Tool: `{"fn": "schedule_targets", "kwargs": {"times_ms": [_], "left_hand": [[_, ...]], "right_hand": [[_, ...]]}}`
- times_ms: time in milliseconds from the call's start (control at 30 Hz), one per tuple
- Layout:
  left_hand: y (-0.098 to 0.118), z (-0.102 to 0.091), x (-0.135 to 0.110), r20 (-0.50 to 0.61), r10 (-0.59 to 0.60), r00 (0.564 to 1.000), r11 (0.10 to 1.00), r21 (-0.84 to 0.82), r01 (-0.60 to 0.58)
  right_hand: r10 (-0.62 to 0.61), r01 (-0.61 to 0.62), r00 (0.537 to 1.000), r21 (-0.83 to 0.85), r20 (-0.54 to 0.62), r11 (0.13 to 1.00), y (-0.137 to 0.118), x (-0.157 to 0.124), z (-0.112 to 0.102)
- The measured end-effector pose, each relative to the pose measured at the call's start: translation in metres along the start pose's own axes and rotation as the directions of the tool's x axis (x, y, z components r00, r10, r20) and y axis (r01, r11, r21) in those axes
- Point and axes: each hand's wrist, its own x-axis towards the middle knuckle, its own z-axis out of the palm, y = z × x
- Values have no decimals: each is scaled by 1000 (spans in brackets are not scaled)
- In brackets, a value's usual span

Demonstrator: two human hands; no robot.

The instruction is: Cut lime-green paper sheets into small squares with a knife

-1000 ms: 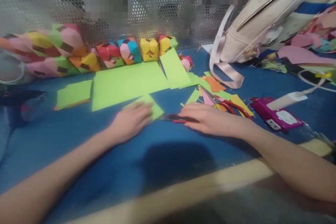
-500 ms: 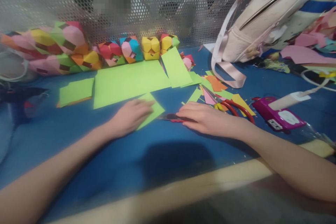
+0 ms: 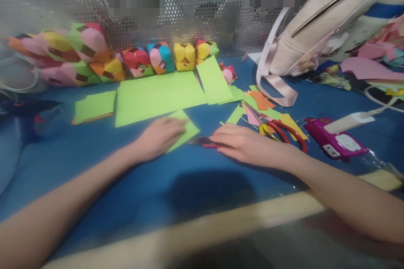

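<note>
My left hand [image 3: 162, 136] rests on a square of light green paper [image 3: 188, 129], its fingers closed together over the sheet and slightly blurred. My right hand [image 3: 235, 138] is closed around what looks like a red and black utility knife [image 3: 206, 140], whose thin tip points left at the paper's right corner. Behind both hands lies a large green sheet [image 3: 158, 96], with a narrower green piece [image 3: 214, 80] over its right end. A small stack of green squares [image 3: 94, 107] sits to the left.
Red-handled scissors [image 3: 274, 128] lie among paper scraps [image 3: 261, 101]. Folded paper shapes [image 3: 184, 56] line the back by a perforated metal panel [image 3: 176, 4]. A purple device [image 3: 334, 138] with a white plug, a pale backpack [image 3: 315, 21] and a glue gun [image 3: 27, 111] surround the work area.
The camera view has shifted slightly. Both hands keep almost the same places, the left on the green paper and the right around the utility knife.
</note>
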Motion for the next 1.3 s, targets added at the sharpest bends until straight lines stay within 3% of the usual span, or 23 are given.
{"fn": "schedule_targets", "kwargs": {"times_ms": [733,967,1300], "left_hand": [[-1,-1,0,-1,-6,1000,1000,-20,6],[-9,-4,4,27,108,994,994,-16,-108],[-14,2,1,30,116,993,993,-20,-115]], "right_hand": [[-42,44,999,63,-33,997,-8,6,11],[-39,41,999,63,-23,997,-9,8,11],[-46,49,998,108,-32,993,-15,11,13]]}}
